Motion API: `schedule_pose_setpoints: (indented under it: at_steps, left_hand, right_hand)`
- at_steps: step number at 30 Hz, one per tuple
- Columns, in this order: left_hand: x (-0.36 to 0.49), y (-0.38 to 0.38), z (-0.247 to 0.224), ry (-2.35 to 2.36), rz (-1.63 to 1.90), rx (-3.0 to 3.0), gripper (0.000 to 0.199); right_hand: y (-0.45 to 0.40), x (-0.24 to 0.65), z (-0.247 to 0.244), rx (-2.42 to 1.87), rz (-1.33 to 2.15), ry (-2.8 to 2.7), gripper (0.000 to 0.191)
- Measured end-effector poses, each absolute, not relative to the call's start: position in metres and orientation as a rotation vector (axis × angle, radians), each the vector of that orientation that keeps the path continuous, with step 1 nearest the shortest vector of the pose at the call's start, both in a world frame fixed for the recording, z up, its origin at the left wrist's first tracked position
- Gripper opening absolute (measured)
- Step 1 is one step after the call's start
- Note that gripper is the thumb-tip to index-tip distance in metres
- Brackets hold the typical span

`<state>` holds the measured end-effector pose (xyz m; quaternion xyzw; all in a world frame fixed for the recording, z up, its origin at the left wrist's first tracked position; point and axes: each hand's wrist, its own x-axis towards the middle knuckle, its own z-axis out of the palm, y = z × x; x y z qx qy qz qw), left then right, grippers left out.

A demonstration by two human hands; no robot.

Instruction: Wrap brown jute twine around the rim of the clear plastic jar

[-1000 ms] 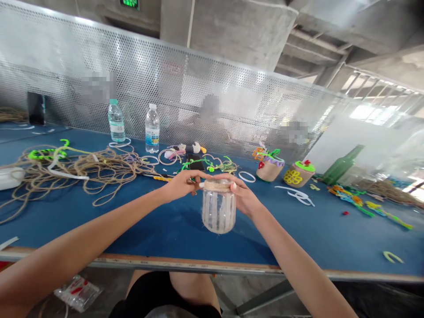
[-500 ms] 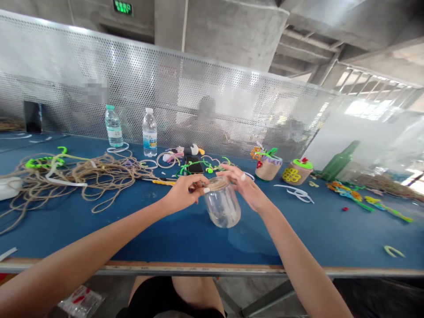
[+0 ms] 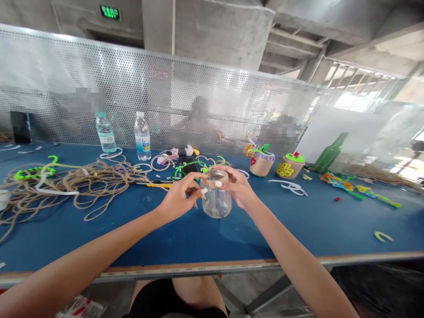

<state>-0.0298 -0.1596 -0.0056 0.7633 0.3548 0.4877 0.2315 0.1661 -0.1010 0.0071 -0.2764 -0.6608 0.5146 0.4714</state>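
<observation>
Clear glass jar (image 3: pixel 217 204), twine-wrapped neck (image 3: pixel 214 176)

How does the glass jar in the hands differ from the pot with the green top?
The glass jar is clear; the pot with the green top is opaque tan. The jar has plain sides; the pot has a yellow knot. The left hand and right hand grasp the jar, while the pot stands on the blue table. Both are short and round.

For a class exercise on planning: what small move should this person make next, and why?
Probably steady the clear glass jar with the right hand alone, freeing the left hand to work at the rim, since both hands crowd the jar's top.
</observation>
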Motion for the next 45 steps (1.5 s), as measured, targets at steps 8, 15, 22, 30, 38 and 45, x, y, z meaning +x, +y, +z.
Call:
schedule_pose_setpoints:
  at_steps: [8, 15, 22, 30, 38, 45]
  left_hand:
    - [-0.043, -0.153, 0.000, 1.033, 1.266, 2.109, 0.033]
    - [-0.041, -0.154, -0.002, 1.002, 1.217, 2.129, 0.031]
    - [-0.032, -0.156, -0.004, 1.028, 1.231, 2.116, 0.026]
    - [-0.043, -0.130, 0.012, 1.001, 1.101, 2.150, 0.040]
    - [-0.037, -0.106, 0.019, 1.002, 1.048, 2.323, 0.026]
    - [-0.045, -0.125, 0.037, 1.059, 1.065, 2.717, 0.033]
  right_hand:
    - [-0.096, 0.169, 0.001, -0.501, 1.430, -1.707, 0.066]
    - [-0.100, 0.168, 0.003, -0.492, 1.360, -1.882, 0.075]
    - [-0.094, 0.170, 0.003, -0.586, 1.176, -1.910, 0.077]
    - [-0.082, 0.183, 0.004, -0.598, 1.291, -1.898, 0.055]
    - [-0.081, 0.183, 0.002, -0.625, 1.205, -1.867, 0.053]
    - [-0.079, 0.187, 0.005, -0.621, 1.137, -1.899, 0.047]
